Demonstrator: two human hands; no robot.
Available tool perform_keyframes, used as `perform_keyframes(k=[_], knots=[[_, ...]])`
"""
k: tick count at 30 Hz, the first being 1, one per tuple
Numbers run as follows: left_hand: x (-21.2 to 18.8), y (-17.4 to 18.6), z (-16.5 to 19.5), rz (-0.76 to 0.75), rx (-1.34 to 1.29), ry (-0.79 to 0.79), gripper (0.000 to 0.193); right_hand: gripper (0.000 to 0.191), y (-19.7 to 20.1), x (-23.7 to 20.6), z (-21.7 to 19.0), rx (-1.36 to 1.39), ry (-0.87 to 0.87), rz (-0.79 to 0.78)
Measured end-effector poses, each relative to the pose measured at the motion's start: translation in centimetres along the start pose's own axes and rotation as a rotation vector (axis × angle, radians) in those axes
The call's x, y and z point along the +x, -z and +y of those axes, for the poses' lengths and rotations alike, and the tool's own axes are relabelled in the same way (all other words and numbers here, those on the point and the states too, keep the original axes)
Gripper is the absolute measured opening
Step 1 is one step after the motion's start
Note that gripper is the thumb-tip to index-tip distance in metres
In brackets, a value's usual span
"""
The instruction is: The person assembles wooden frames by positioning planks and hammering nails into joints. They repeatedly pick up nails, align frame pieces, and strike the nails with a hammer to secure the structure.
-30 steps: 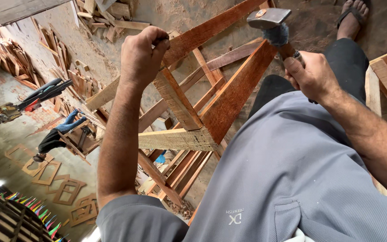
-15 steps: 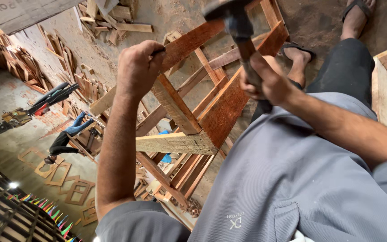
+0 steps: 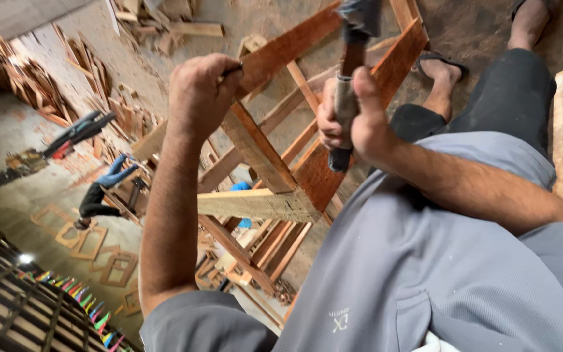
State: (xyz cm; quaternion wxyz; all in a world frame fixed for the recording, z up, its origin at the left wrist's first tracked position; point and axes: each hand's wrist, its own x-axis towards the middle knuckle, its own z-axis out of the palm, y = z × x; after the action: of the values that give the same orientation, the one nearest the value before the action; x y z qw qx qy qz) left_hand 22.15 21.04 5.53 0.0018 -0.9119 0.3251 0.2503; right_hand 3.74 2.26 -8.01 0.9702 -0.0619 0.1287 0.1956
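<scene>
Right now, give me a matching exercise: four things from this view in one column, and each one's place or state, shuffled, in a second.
Things:
1. hammer
2. left hand
3. wooden frame
4. sandal

Places or states:
A. on a foot on the dirt floor
B. raised, handle gripped in the right hand
C. reddish-brown, held tilted
D. closed on the frame's top rail

Pairs: 1-B, 2-D, 3-C, 4-A
</scene>
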Motion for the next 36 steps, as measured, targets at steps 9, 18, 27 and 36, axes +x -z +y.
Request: perform_keyframes(k=[9, 18, 27, 36], knots=[[-0.8, -0.5, -2.1, 0.203, -0.148, -0.092, 0.01, 0.061, -0.2, -0.5, -0.3, -0.117, -0.118, -0.028], [-1.4, -3.6, -3.7, 0.451, -0.304, 0.289, 0.069, 0.065, -0.1, -0.8, -0.9, -0.202, -0.33, -0.011], [-1.0, -5.0, -5.1, 0.474, -0.561, 0.294, 0.065, 0.049, 0.8, -1.0, -3.7, -0.315, 0.317, 0.001], [-0.4, -4.0, -3.5, 0.473, -0.559, 0.285, 0.063, 0.039, 1.2, -1.8, -6.4, -0.339, 0.475, 0.048]])
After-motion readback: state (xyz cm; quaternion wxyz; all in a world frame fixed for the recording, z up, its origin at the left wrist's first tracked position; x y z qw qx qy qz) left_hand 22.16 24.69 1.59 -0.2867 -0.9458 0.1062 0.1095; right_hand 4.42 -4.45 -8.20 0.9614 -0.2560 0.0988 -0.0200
